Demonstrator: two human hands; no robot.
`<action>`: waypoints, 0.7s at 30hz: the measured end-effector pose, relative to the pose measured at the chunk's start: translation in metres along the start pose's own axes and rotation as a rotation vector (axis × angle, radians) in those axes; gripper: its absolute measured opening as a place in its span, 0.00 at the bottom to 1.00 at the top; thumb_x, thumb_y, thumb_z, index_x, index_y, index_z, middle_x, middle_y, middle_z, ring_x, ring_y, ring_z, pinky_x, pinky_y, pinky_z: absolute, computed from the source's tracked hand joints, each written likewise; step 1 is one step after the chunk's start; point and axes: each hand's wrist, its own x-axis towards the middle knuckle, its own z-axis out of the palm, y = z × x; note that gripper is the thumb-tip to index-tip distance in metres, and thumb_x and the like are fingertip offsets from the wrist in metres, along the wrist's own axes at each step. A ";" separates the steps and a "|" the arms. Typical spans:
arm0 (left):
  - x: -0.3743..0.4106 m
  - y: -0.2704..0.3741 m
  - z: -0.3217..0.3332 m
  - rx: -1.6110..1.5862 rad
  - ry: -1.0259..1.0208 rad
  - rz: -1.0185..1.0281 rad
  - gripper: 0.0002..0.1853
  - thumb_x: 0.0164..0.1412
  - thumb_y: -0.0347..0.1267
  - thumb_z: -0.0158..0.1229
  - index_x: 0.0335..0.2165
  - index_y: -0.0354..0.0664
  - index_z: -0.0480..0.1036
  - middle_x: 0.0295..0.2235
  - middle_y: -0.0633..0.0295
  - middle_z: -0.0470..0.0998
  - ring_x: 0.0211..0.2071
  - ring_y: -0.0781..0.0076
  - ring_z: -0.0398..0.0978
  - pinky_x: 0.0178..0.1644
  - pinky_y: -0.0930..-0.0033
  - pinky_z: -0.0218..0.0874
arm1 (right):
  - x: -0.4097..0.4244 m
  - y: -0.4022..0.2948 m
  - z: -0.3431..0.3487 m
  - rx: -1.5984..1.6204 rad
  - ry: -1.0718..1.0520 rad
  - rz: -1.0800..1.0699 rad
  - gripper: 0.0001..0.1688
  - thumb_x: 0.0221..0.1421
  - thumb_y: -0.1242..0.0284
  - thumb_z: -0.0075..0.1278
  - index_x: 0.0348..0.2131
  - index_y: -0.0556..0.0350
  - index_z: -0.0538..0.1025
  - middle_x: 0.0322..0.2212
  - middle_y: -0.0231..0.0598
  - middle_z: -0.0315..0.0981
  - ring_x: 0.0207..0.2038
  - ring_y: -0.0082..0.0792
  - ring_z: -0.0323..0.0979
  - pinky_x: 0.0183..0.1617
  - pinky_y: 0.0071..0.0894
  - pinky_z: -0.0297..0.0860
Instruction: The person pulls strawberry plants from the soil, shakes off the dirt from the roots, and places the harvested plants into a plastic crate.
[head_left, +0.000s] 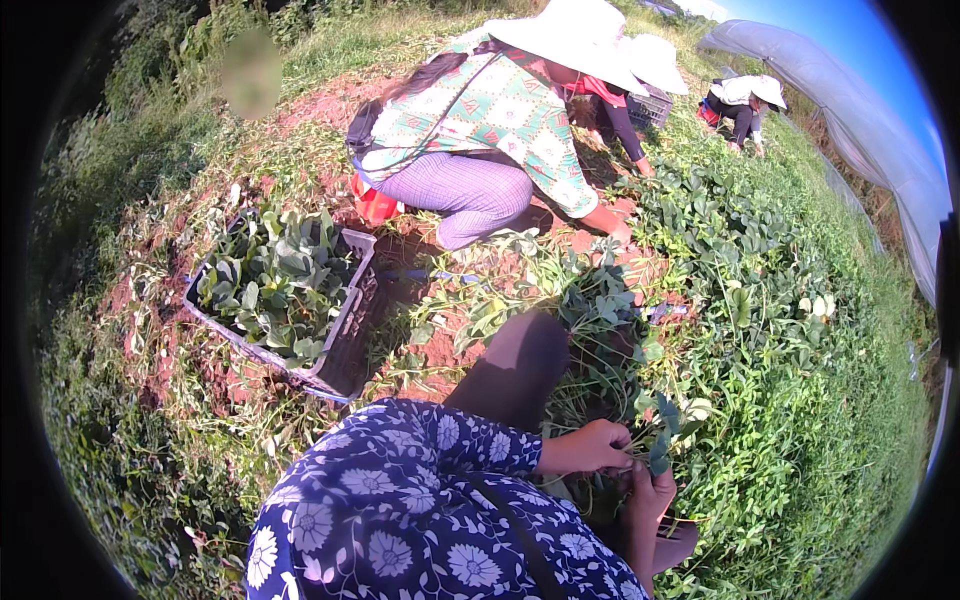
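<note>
My left hand (592, 448) reaches in from a blue floral sleeve, its thumb and fingers pinched on the thin stems of a leafy seedling (660, 446). The fingertips of my right hand (648, 491) meet them from below, gripping the same seedling. Its broad, dark green leaves, much like a strawberry plant's, stick out to the right of my fingers. What lies beneath my hands is partly hidden in shade. Just past my knee, more plants with long stems (600, 300) lie or grow on the reddish soil.
A plastic crate (352, 330) full of leafy plants (277, 277) stands to my left. Ahead, a co-worker in a patterned shirt (480, 112) crouches, with others beyond. Dense green growth (795, 435) covers the right side, beside plastic sheeting (847, 97). Another crate (651, 107) sits farther off.
</note>
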 end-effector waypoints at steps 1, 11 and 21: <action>-0.004 0.004 -0.003 -0.020 -0.016 -0.044 0.08 0.47 0.31 0.53 0.22 0.37 0.66 0.16 0.67 0.69 0.16 0.84 0.65 0.17 0.83 0.54 | -0.002 -0.011 0.005 0.024 -0.042 0.016 0.03 0.45 0.77 0.45 0.24 0.58 0.69 0.14 0.27 0.65 0.12 0.14 0.57 0.15 0.12 0.52; -0.039 0.032 -0.006 -0.205 -0.023 -0.086 0.08 0.49 0.34 0.52 0.25 0.39 0.69 0.15 0.68 0.69 0.15 0.85 0.64 0.15 0.85 0.51 | -0.013 -0.028 0.017 0.358 -0.179 0.158 0.04 0.47 0.76 0.41 0.26 0.58 0.68 0.19 0.31 0.65 0.16 0.18 0.59 0.17 0.14 0.54; -0.034 0.008 0.010 0.067 -0.079 -0.025 0.07 0.48 0.30 0.52 0.25 0.36 0.69 0.17 0.69 0.68 0.19 0.87 0.62 0.22 0.83 0.53 | -0.035 -0.025 -0.001 0.236 -0.172 0.114 0.05 0.45 0.79 0.43 0.28 0.59 0.69 0.16 0.31 0.67 0.15 0.18 0.62 0.17 0.13 0.57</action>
